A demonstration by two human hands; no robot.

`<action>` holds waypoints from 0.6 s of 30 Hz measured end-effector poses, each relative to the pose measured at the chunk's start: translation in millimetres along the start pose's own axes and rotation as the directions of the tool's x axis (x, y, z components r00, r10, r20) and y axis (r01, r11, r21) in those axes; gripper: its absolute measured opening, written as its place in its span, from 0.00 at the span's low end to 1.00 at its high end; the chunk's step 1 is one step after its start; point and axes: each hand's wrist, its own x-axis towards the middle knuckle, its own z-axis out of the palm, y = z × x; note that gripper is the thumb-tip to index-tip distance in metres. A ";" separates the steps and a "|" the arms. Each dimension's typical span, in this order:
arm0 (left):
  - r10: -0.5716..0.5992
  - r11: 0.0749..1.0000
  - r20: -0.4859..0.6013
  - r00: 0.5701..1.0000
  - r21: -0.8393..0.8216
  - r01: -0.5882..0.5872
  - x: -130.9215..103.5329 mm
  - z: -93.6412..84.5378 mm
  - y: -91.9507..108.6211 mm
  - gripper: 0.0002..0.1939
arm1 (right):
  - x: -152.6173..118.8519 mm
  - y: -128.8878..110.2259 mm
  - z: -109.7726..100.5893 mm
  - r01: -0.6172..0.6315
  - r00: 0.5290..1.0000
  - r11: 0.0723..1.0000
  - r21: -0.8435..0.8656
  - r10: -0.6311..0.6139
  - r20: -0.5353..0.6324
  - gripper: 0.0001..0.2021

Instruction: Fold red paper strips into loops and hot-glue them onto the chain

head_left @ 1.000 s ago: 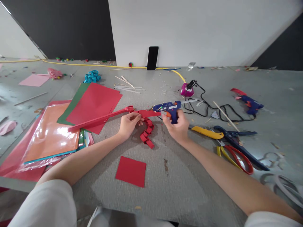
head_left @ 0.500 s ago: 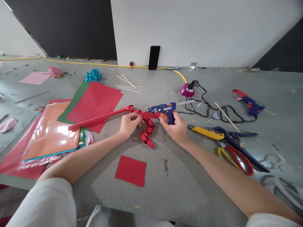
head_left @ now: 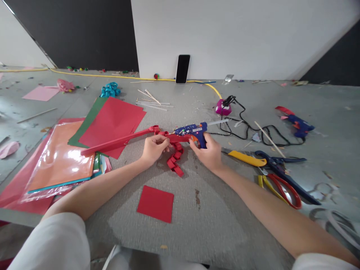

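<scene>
My right hand [head_left: 208, 152] grips a blue glue gun [head_left: 191, 129] by its handle; a clear glue stick [head_left: 218, 122] pokes out of its back end. The gun's nozzle points left, just over my left hand [head_left: 154, 149]. My left hand is closed, pinching a folded red paper strip [head_left: 177, 138] whose right part lies under the gun. Below the hands hangs a zigzag folded stretch of red paper [head_left: 174, 159]. A long straight red strip [head_left: 115, 141] runs out to the left. On the table nearer to me lies a small red paper rectangle [head_left: 155, 203].
Red paper sheets [head_left: 112, 116] and a plastic-wrapped paper pack [head_left: 64, 150] lie left. To the right are a yellow cutter [head_left: 247, 158], scissors [head_left: 285, 190], blue pliers-like cutters [head_left: 295, 180] and a second glue gun [head_left: 299, 125]. A phone [head_left: 183, 68] leans against the wall; cords trail from a purple plug block [head_left: 223, 107].
The glue gun has shifted slightly left, its nozzle closer to my left fingers. My left hand and the red paper have hardly moved.
</scene>
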 end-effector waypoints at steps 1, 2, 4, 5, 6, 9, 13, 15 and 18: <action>0.002 1.000 0.000 1.000 -0.002 -0.002 -0.1 0.0 0.0 0.11 | 0.1 0.0 -0.2 -0.007 1.000 1.000 0.000 0.007 0.006 0.13; 0.002 1.000 0.001 1.000 -0.003 -0.002 -0.2 0.0 0.1 0.11 | 0.3 0.1 -0.2 -0.012 1.000 1.000 0.000 0.012 0.011 0.13; 0.002 1.000 0.001 1.000 -0.003 -0.002 -0.3 0.0 0.1 0.11 | 0.4 0.5 -0.2 -0.015 1.000 1.000 0.002 0.015 0.016 0.12; 0.004 1.000 0.000 1.000 -0.002 -0.004 -0.3 0.0 0.0 0.11 | 0.3 0.9 0.0 -0.012 1.000 1.000 0.004 0.012 0.016 0.12; 0.007 1.000 -0.001 1.000 -0.001 -0.007 -0.2 0.0 -0.2 0.11 | 0.3 1.2 0.2 -0.008 1.000 1.000 0.005 0.008 0.015 0.12; 0.018 1.000 -0.003 1.000 -0.002 -0.018 0.0 -0.1 -1.3 0.11 | -0.1 2.3 0.8 0.000 1.000 1.000 0.008 0.000 0.007 0.12; 0.026 1.000 0.000 1.000 -0.002 -0.026 0.2 -0.3 -2.5 0.11 | -0.5 2.6 1.3 0.001 1.000 1.000 0.016 -0.001 0.011 0.12; 0.028 1.000 0.002 1.000 0.002 -0.028 0.2 -0.4 -2.6 0.11 | -0.4 2.2 1.6 -0.001 1.000 1.000 0.022 0.001 0.016 0.12; 0.028 0.999 -0.002 1.000 0.018 -0.028 0.1 -0.4 -2.2 0.11 | -0.1 1.7 1.9 0.009 1.000 1.000 0.025 -0.009 0.009 0.11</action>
